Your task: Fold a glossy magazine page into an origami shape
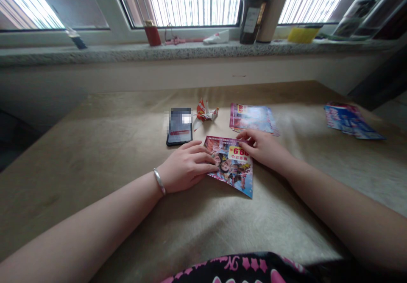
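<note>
A colourful printed flyer (pixel 233 177) lies on the table in front of me, its lower left edge slanting as if part of it is folded under. My left hand (pixel 186 166), with a silver bangle at the wrist, rests on the flyer's left side, fingers stretched out flat. At the flyer's upper right edge, my right hand (pixel 259 147) pinches the paper between thumb and fingers. Just behind sits a stack of similar flyers (pixel 254 117). Left of that stack stands a folded orange-and-white paper piece (pixel 206 112), shaped like a crane.
A phone (pixel 180 126) lies beyond my left hand. Another fanned pile of flyers (pixel 351 121) is at the right of the wooden table (pixel 95 147). On the stone windowsill (pixel 121 54) stand a red container (pixel 152 35), a dark lidded jar (pixel 252 20) and a yellow box (pixel 303 34).
</note>
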Demonstrator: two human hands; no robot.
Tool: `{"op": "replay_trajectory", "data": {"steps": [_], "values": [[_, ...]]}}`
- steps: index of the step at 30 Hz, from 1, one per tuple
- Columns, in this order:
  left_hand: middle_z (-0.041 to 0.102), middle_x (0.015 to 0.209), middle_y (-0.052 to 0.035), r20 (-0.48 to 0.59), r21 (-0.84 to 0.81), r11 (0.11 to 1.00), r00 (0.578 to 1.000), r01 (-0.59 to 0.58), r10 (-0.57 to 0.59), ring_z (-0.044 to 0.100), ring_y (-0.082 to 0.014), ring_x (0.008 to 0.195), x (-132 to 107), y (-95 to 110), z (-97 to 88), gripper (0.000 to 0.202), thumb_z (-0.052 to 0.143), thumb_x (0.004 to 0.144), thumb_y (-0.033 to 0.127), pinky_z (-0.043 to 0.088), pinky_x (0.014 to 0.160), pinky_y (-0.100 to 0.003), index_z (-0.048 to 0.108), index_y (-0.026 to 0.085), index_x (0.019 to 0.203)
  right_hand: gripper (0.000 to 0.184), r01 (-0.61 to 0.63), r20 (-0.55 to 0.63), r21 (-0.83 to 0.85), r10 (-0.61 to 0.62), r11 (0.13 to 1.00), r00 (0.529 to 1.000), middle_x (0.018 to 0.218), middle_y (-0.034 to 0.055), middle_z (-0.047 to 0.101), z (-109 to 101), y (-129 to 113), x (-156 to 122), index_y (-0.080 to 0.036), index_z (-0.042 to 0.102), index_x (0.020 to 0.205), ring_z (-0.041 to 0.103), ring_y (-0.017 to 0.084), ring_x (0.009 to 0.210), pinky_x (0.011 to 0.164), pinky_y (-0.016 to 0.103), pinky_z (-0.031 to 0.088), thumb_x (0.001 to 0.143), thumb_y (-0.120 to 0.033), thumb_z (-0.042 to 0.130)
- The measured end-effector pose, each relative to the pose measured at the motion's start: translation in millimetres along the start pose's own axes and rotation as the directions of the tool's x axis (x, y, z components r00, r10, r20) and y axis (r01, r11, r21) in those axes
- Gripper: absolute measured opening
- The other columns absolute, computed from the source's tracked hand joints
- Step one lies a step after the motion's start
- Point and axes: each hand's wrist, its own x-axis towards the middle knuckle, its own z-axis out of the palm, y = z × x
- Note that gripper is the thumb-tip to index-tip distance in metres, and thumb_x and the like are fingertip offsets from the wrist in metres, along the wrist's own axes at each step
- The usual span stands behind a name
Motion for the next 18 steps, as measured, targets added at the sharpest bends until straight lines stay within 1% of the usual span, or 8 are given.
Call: {"op": "replay_trajectory", "data": {"steps": [2, 5, 6, 7, 9, 11, 16, 18], "values": [[0.067, 0.107, 0.0000, -0.021, 0.019, 0.998, 0.998, 0.064, -0.064, 0.057, -0.0179, 0.104, -1, -3, 1.3, 0.025, 0.047, 0.090, 0.023, 0.036, 0.102, -0.042, 0.064, 0.027, 0.108, 0.014, 0.106, -0.051, -0.066, -0.109, 0.992, 0.993, 0.101, 0.0072, 0.063, -1, -1, -1, -0.020, 0.064, 0.092, 0.059, 0.021, 0.092, 0.083, 0.037, 0.047, 0.081, -0.023, 0.055], [0.068, 0.106, -0.0021, -0.034, 0.018, 0.989, 0.989, 0.146, -0.145, 0.059, -0.0185, 0.101, -1, -6, 3.9, 0.024, 0.049, 0.088, 0.021, 0.041, 0.097, -0.042, 0.065, 0.025, 0.105, 0.018, 0.257, -0.096, -0.172, -0.276, 0.951, 0.956, 0.121, 0.0086, 0.056, -4, -8, -3, -0.022, 0.064, 0.097, 0.048, 0.026, 0.115, 0.098, 0.046, 0.039, 0.080, -0.026, 0.057], [0.068, 0.105, -0.0028, -0.036, 0.011, 0.987, 0.986, 0.163, -0.162, 0.060, -0.0185, 0.099, -1, -7, 4.6, 0.024, 0.049, 0.088, 0.020, 0.043, 0.095, -0.041, 0.066, 0.024, 0.104, 0.020, 0.317, -0.066, -0.176, -0.333, 0.932, 0.941, 0.123, 0.0087, 0.055, -5, -11, -4, -0.023, 0.064, 0.100, 0.047, 0.027, 0.117, 0.100, 0.047, 0.038, 0.082, -0.027, 0.057], [0.068, 0.105, -0.0034, -0.038, 0.002, 0.984, 0.984, 0.176, -0.176, 0.060, -0.0185, 0.098, -1, -7, 5.1, 0.024, 0.049, 0.088, 0.019, 0.045, 0.093, -0.040, 0.066, 0.023, 0.104, 0.022, 0.389, 0.002, -0.153, -0.393, 0.908, 0.919, 0.122, 0.0078, 0.058, -6, -13, -5, -0.023, 0.064, 0.102, 0.048, 0.025, 0.117, 0.101, 0.046, 0.038, 0.083, -0.029, 0.056], [0.068, 0.105, -0.0038, -0.043, -0.017, 0.980, 0.979, 0.199, -0.200, 0.061, -0.0186, 0.096, 0, -7, 5.4, 0.024, 0.048, 0.088, 0.019, 0.046, 0.091, -0.040, 0.066, 0.022, 0.104, 0.022, 0.508, 0.124, -0.081, -0.497, 0.857, 0.859, 0.113, 0.0058, 0.064, -8, -18, -7, -0.023, 0.065, 0.104, 0.048, 0.024, 0.117, 0.101, 0.045, 0.038, 0.086, -0.032, 0.054], [0.068, 0.105, -0.0039, -0.052, -0.029, 0.974, 0.973, 0.223, -0.224, 0.061, -0.0189, 0.096, 1, -7, 5.2, 0.025, 0.048, 0.088, 0.019, 0.048, 0.090, -0.040, 0.066, 0.022, 0.104, 0.024, 0.541, 0.158, -0.063, -0.526, 0.839, 0.835, 0.113, 0.0046, 0.065, -8, -21, -9, -0.024, 0.065, 0.106, 0.044, 0.025, 0.123, 0.102, 0.047, 0.036, 0.086, -0.033, 0.054], [0.069, 0.103, -0.0050, -0.076, -0.062, 0.951, 0.949, 0.302, -0.306, 0.061, -0.0193, 0.096, 1, -7, 5.0, 0.025, 0.048, 0.087, 0.018, 0.050, 0.089, -0.039, 0.067, 0.020, 0.102, 0.027, 0.558, 0.116, -0.069, -0.549, 0.827, 0.828, 0.124, 0.0062, 0.060, -8, -20, -9, -0.021, 0.066, 0.106, 0.031, 0.028, 0.134, 0.107, 0.049, 0.029, 0.085, -0.035, 0.055], [0.069, 0.103, -0.0053, -0.083, -0.075, 0.945, 0.942, 0.319, -0.325, 0.062, -0.0193, 0.095, 1, -9, 5.6, 0.025, 0.048, 0.087, 0.017, 0.050, 0.088, -0.039, 0.067, 0.019, 0.102, 0.028, 0.555, 0.148, -0.057, -0.543, 0.830, 0.827, 0.123, 0.0074, 0.060, -8, -19, -8, -0.020, 0.066, 0.106, 0.034, 0.027, 0.132, 0.107, 0.048, 0.030, 0.085, -0.036, 0.055]]}}
